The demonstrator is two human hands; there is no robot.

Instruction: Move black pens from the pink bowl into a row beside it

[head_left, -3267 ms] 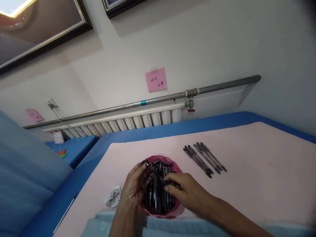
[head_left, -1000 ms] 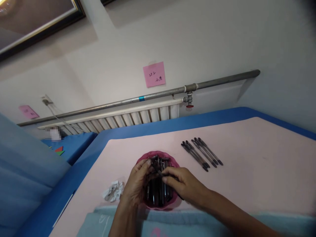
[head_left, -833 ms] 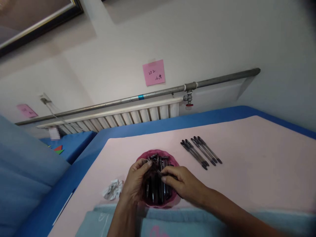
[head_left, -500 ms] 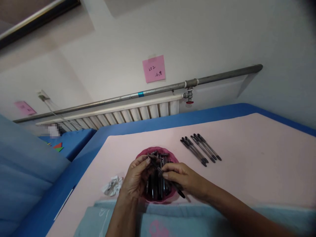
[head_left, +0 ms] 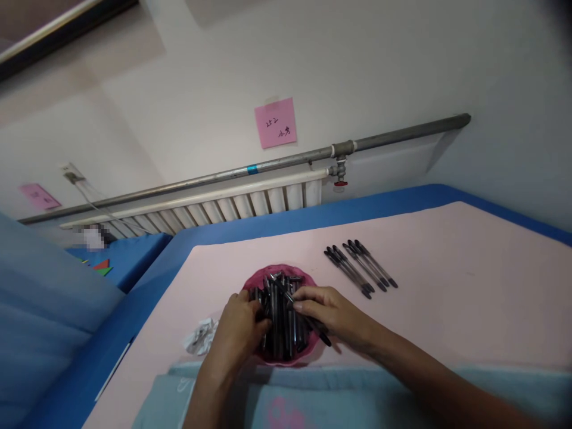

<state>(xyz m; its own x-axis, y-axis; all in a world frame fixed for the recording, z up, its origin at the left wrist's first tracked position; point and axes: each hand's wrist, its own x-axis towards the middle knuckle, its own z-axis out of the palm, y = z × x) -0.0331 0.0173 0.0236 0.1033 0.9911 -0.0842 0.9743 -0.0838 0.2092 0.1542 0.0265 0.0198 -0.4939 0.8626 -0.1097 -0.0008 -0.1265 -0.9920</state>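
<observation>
In the head view, a pink scalloped basket (head_left: pixel 298 361) stands in front of me, full of dark pens and pen parts (head_left: pixel 279 325). My right hand (head_left: pixel 326 307) pinches a black pen (head_left: pixel 318 331) between thumb and fingers above the basket's right side. That pen slants from upper left to lower right. Over the left part of the basket, my left hand (head_left: pixel 241 325) reaches down among the parts, thumb apart from the curled fingers. Its fingertips are partly hidden and I see nothing held there. Several capped clear pens (head_left: pixel 360 268) lie side by side beyond my right hand.
Crumpled white paper (head_left: pixel 202 336) lies left of the basket on the pink table cover (head_left: pixel 438 286). A folded light-blue cloth (head_left: pixel 348 396) runs along the near edge. Behind the table are a radiator (head_left: pixel 241 205) and a pipe with a red-handled valve (head_left: pixel 340 179).
My left hand has left the pen it was touching and moved down and left into the basket. My right hand keeps the pen almost in place. The view has shifted slightly.
</observation>
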